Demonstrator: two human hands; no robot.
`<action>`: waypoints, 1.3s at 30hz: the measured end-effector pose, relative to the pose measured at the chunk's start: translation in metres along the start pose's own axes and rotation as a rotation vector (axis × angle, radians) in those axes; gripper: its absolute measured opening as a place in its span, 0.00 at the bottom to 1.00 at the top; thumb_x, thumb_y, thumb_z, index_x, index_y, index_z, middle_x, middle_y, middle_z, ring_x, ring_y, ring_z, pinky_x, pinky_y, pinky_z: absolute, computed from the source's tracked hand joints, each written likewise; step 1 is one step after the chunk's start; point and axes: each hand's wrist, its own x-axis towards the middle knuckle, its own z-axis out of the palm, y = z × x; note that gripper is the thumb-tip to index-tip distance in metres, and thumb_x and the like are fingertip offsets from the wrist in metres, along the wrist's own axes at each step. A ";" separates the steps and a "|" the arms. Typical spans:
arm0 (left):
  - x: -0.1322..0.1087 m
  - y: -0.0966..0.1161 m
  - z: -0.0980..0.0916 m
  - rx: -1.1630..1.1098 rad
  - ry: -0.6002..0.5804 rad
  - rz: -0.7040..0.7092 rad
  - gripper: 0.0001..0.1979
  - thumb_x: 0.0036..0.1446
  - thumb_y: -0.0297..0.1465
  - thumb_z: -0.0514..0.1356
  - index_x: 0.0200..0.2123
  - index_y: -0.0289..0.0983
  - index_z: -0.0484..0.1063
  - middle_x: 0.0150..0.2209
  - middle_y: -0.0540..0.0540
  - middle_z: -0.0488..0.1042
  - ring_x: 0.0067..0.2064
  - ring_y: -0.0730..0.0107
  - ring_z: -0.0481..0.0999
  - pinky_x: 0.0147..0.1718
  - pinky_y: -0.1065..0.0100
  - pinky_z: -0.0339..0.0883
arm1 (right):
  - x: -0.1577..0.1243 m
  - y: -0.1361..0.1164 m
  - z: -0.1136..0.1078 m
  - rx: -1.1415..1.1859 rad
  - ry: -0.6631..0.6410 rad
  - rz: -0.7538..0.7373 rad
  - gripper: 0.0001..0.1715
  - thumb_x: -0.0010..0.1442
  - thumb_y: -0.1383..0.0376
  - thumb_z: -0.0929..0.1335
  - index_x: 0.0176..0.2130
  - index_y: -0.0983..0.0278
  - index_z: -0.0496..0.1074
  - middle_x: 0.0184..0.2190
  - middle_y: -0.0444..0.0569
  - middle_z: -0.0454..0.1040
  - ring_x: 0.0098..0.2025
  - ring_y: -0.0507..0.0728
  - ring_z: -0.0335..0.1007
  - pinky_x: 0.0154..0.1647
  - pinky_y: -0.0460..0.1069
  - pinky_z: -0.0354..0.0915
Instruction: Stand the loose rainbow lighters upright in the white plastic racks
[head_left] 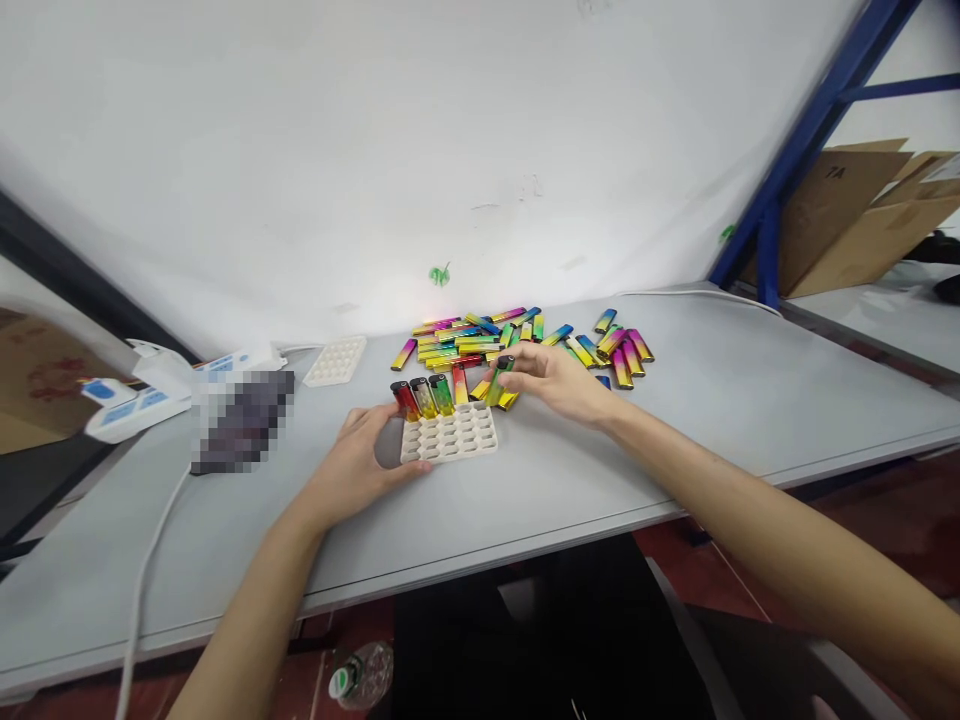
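Note:
A white tray (450,436) with rows of slots lies on the table. In its back row stand a dark red lighter (406,400), a pale yellowish lighter (423,397) and a green lighter (441,395), black tops up. My left hand (362,452) grips the tray's left side, thumb at the front edge and fingertips by the dark red lighter. Between the thumb and fingers of my right hand (551,378) is another green lighter (498,383), upright over the tray's back right corner. I cannot tell whether its lower end is in a slot.
Behind the tray lies a pile of shiny multicoloured lighters (457,340), with more to the right (626,352). A second white tray (336,361) lies at the back left. Farther left are a power strip (142,408) and a white cable (154,545). A wall (390,180) borders the table.

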 end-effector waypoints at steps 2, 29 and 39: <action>0.000 0.000 0.000 -0.007 0.001 0.008 0.42 0.50 0.56 0.65 0.62 0.40 0.63 0.59 0.41 0.69 0.63 0.47 0.63 0.63 0.51 0.59 | 0.009 -0.004 0.009 -0.088 0.034 -0.023 0.14 0.62 0.57 0.71 0.44 0.62 0.74 0.38 0.47 0.78 0.39 0.55 0.72 0.42 0.51 0.65; -0.001 0.000 0.001 0.001 0.026 0.024 0.42 0.50 0.55 0.66 0.62 0.39 0.64 0.58 0.41 0.70 0.63 0.48 0.64 0.62 0.51 0.61 | 0.016 0.010 -0.010 -0.858 0.088 -0.038 0.12 0.62 0.72 0.64 0.39 0.64 0.77 0.41 0.51 0.80 0.41 0.58 0.75 0.41 0.50 0.66; 0.000 -0.002 0.002 0.001 0.019 0.032 0.43 0.50 0.55 0.66 0.63 0.38 0.63 0.59 0.41 0.70 0.63 0.48 0.63 0.63 0.51 0.60 | 0.006 0.005 -0.021 -1.084 -0.139 0.016 0.16 0.56 0.72 0.68 0.45 0.64 0.76 0.47 0.56 0.76 0.54 0.67 0.68 0.53 0.56 0.64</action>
